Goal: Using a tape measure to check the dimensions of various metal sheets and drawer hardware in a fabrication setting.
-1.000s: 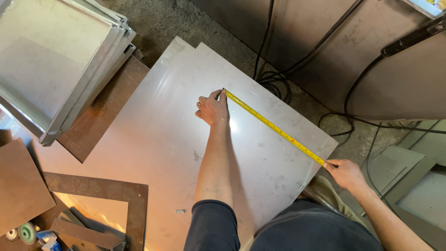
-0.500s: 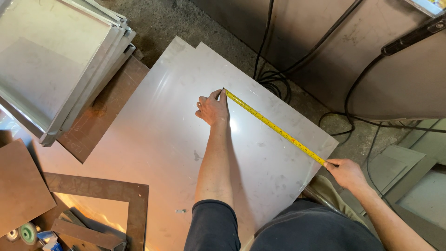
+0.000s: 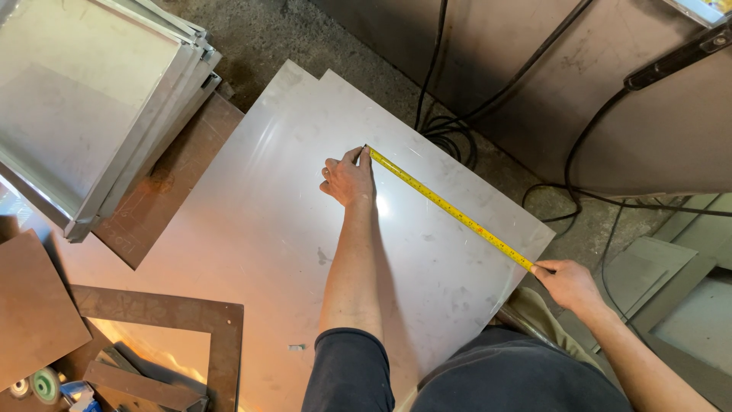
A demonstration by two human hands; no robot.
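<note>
- Metal sheet [image 3: 252, 229] lies flat on the floor, a second sheet edge showing just under its far side. Everything below is placed relative to it.
- Yellow tape measure [image 3: 450, 210] is stretched flat and diagonal across the sheet's far-right part, from mid-sheet out to the right edge.
- Left hand [image 3: 349, 179]: fingers curled down, fingertips pressing the tape's end onto the sheet near the middle of its far half. Forearm runs back along the sheet toward the body.
- Right hand [image 3: 568, 284]: closed, pinching the tape right at the sheet's right edge, just off the corner. Tape case not visible, can't tell if it's in the palm.
- Stack of metal trays [image 3: 91, 99] sits off the sheet's left side, tilted, overlapping a rusty plate [image 3: 164, 191] that tucks under the sheet's left edge.
- Rusty steel frame [image 3: 168, 320] lies at the sheet's near-left corner, with scrap pieces inside it.
- Black cables [image 3: 450, 122] coil on the concrete floor [image 3: 305, 38] just beyond the sheet's far edge.
</note>
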